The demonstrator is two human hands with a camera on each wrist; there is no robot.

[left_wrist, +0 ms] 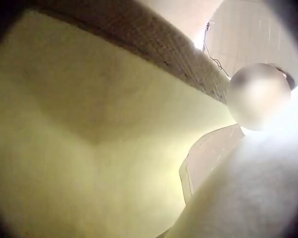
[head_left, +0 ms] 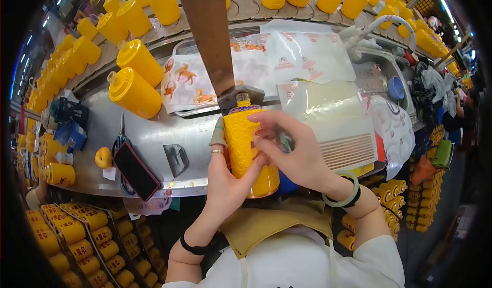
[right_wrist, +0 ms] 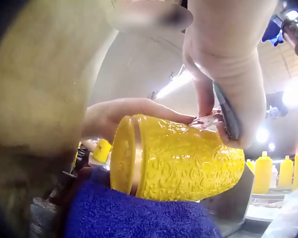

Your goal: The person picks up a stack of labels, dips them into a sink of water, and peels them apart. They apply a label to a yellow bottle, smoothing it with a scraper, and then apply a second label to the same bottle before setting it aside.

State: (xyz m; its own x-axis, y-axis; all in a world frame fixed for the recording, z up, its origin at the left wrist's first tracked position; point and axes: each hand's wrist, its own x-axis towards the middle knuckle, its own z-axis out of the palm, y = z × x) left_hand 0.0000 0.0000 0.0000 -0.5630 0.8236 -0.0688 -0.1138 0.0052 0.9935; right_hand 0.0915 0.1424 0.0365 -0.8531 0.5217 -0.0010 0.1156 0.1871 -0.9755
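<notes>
A yellow embossed bottle [head_left: 238, 139] lies tilted with its neck against a dark metal holder [head_left: 241, 96]. The left hand [head_left: 225, 180] grips its left side, thumb across the front. Above its right side the right hand [head_left: 297, 150] has its fingers bent, the fingertips at the surface beside a small dark mark. In the right wrist view the bottle [right_wrist: 188, 161] lies over a blue towel [right_wrist: 139, 215], while the right hand [right_wrist: 228, 64] pinches a small clear piece against it; a greenish blade-like item sits by those fingers. The left wrist view shows mostly apron cloth [left_wrist: 89, 124].
Two yellow bottles [head_left: 134, 93] stand at the left of the metal table [head_left: 102, 170], near scissors, a phone [head_left: 136, 171], a scraper [head_left: 176, 160] and a fruit [head_left: 103, 157]. Sticker sheets [head_left: 310, 57] cover the back and right. A brown post [head_left: 207, 32] rises behind the holder.
</notes>
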